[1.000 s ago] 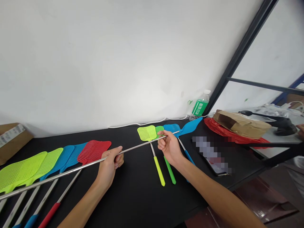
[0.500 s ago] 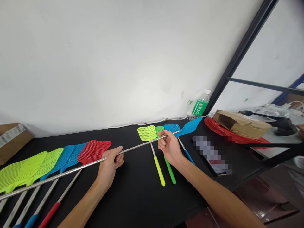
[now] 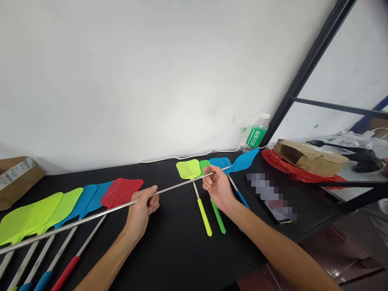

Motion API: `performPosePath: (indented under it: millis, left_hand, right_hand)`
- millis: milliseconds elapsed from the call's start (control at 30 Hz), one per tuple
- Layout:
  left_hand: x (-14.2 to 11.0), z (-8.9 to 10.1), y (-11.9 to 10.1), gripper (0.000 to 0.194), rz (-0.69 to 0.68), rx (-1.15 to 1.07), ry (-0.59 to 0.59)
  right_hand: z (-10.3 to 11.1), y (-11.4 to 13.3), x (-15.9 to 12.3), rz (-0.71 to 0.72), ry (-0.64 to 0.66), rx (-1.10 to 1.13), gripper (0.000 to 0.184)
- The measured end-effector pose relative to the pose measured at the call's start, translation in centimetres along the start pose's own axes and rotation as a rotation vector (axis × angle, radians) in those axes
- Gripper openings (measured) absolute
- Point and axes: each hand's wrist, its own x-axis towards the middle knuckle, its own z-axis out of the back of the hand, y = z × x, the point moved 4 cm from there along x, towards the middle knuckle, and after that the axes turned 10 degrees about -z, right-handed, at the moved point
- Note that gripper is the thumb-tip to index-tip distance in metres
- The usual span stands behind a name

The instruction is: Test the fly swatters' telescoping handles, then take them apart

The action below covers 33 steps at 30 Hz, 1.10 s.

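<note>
A blue fly swatter (image 3: 246, 160) with a long, drawn-out metal rod stretches across my view, its far end running out at the left edge. My left hand (image 3: 142, 206) is closed around the middle of the rod. Close to the blue head, my right hand (image 3: 216, 184) pinches the rod between thumb and fingers. Beneath that hand lie a yellow swatter (image 3: 188, 169), a green swatter (image 3: 218, 216) partly hidden by it, and another blue swatter (image 3: 221, 162), all with short handles. Under the rod on the left are a red swatter (image 3: 121, 192) and several yellow and blue ones.
A cardboard box (image 3: 18, 180) sits at the left end of the black table (image 3: 176, 250). At the right are a blurred phone (image 3: 274, 202), a water bottle (image 3: 257, 133), a brown paper package (image 3: 309, 157) on red plastic, and a black metal frame (image 3: 309, 64). A white cable runs along the wall.
Both hands keep their hold on the swatter's rod with almost no movement. The whole view has shifted very slightly.
</note>
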Motion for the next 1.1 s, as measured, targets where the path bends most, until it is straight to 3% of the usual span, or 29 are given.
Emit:
performPosePath:
  millis: [233,533,1100]
  left_hand:
    - [0.1,0.0,-0.7,0.047,0.007,-0.111,-0.081]
    - [0.1,0.4,-1.6,0.042,-0.046,-0.145,-0.19]
    - [0.1,0.1,-1.6,0.043,-0.098,-0.074,-0.107]
  right_hand:
    - [0.3,0.8,0.0,0.062,-0.08,0.103,0.015]
    - [0.2,1.3,-0.2,0.084,-0.087,0.136,0.014]
    - [0.3,1.4,0.1,0.103,-0.039,0.112,0.021]
